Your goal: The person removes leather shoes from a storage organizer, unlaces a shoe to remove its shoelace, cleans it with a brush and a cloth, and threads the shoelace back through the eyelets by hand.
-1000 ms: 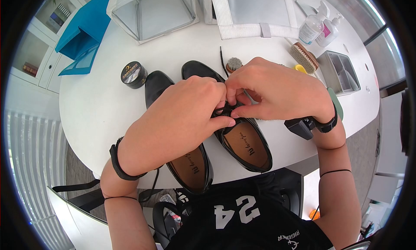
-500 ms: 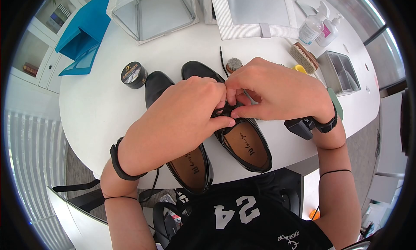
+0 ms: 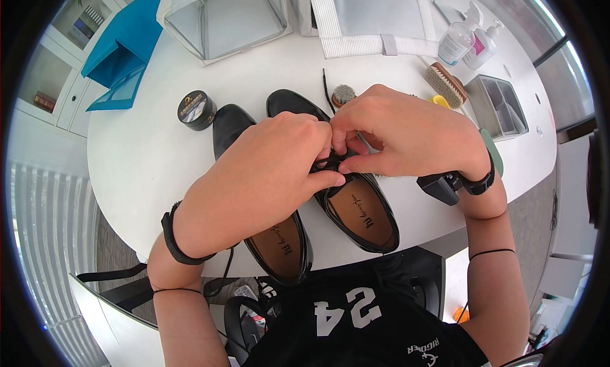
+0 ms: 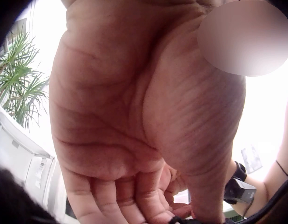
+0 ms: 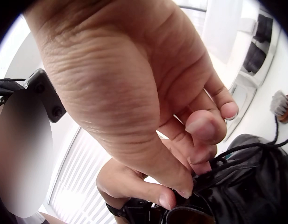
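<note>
Shoes [image 3: 362, 213] of glossy black leather, with smooth brown insoles, sit side by side at the near side of the white table [image 3: 140, 183]. Over the right shoe, the left hand [image 3: 267, 154] and right hand [image 3: 406, 135] curl inward, pinching its thin, cord-like lace [image 5: 253, 146], fingertips partly hidden. A round black tub [image 3: 196, 110] stands left; a divided gray box [image 3: 499, 106] stands right, its contents unclear.
</note>
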The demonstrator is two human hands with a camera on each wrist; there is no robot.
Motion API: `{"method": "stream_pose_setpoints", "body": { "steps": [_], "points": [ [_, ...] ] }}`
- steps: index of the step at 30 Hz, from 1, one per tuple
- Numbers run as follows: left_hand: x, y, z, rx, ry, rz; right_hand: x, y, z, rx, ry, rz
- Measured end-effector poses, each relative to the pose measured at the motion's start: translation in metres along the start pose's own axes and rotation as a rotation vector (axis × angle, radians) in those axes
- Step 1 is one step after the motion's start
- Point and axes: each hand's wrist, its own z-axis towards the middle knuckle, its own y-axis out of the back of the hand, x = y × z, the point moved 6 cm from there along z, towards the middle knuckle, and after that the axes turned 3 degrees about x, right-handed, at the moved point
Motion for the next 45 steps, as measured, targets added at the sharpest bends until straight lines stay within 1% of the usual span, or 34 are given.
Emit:
{"method": "stream_pose_setpoints", "body": {
  "steps": [6,12,14,20,31,39,45],
  "points": [
    [-0.0008,0.0004,-0.0004,-0.012,-0.014,-0.007,0.0005,-0.0002,-0.0004,-0.008,0.016,-0.019],
    [-0.0002,-0.0001,-0.0009,-0.016,-0.024,-0.003,0.0007,0.0,-0.0007,0.0,-0.008,-0.02],
    [-0.0001,-0.0001,-0.0012,-0.02,-0.029,0.0,0.0018,0.0008,-0.0019,-0.026,0.026,-0.036],
    [-0.0007,0.0003,-0.0006,-0.011,-0.017,0.003,0.0005,0.0003,-0.0009,-0.001,-0.008,-0.02],
    [0.0008,-0.0006,-0.0001,0.022,0.032,0.001,0.0018,0.0004,-0.0006,-0.009,0.004,-0.021],
    [0.0008,-0.0009,0.0,0.009,0.011,0.003,0.001,-0.0001,-0.0009,-0.026,0.029,-0.037],
    [0.0008,-0.0007,0.0003,0.014,0.016,0.005,0.0011,0.0002,-0.0008,-0.006,0.002,-0.026]
  ]
}}
